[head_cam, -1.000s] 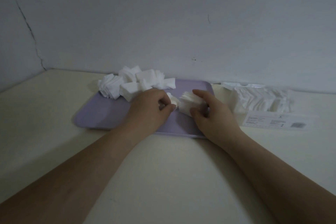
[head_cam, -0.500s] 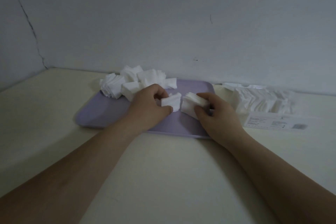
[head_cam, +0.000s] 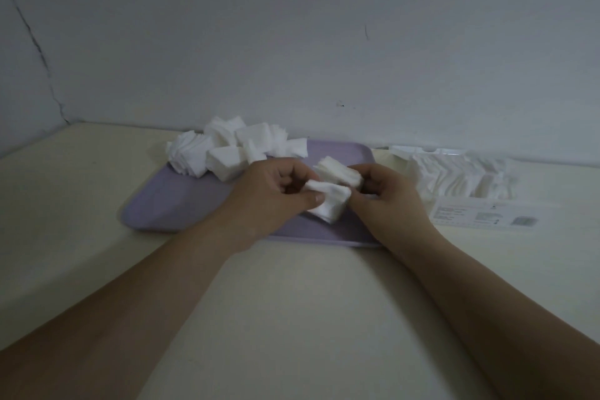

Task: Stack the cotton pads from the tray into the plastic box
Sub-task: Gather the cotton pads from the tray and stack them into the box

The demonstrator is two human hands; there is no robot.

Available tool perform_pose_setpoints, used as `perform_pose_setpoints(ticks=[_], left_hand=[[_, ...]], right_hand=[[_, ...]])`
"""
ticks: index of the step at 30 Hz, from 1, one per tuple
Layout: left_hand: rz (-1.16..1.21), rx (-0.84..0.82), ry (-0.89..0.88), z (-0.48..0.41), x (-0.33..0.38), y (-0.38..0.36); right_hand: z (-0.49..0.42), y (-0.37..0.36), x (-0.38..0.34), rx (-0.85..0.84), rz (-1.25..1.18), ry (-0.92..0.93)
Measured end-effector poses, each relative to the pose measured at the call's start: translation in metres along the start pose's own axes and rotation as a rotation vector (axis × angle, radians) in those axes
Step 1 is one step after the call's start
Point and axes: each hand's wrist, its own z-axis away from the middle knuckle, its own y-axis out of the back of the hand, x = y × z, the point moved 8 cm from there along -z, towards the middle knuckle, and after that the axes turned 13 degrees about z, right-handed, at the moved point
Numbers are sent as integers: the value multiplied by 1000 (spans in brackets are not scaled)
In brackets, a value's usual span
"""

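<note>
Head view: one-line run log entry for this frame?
left hand: holds cotton pads | right hand: holds pad stack | above purple tray | plastic box: part-filled

Two bare forearms, left hand (head_cam: 276, 195) and right hand (head_cam: 386, 195) seemingly ringless, no sleeves.

The near left stretch of the purple tray (head_cam: 168, 204) lies bare, open to a reach from the table's front edge. Loose cotton pads (head_cam: 227, 153) crowd its far left corner. Both hands fill its right half, and the plastic box (head_cam: 461, 178) stands just beyond its right edge.
</note>
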Motion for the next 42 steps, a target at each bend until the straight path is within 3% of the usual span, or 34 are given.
perform_pose_setpoints(ticks=[12, 14, 17, 20, 23, 28, 33, 35, 38, 42], left_hand=[[-145, 114, -4, -1, -1, 8], [-202, 97, 11, -1, -1, 6], [-370, 36, 17, -5, 4, 4], [-633, 90, -20, -10, 13, 24], [-859, 90, 99, -8, 6, 38], [-695, 51, 149, -9, -9, 38], [-721, 94, -2, -12, 7, 36], [-579, 96, -53, -12, 20, 33], [-246, -4, -40, -7, 31, 12], [-208, -146, -35, -1, 17, -14]], right_hand=[[2, -13, -1, -200, -181, -1], [5, -15, -5, -236, -121, 8], [6, -9, -7, -98, 105, 37], [4, -1, -4, 18, 127, 25], [3, 3, -1, 49, 144, 3], [2, 1, 3, 39, 141, -29], [2, 3, 6, 49, 140, -48], [1, 3, 6, 50, 131, -44], [1, 2, 4, 46, 106, -20], [2, -4, 0, -39, 60, 16]])
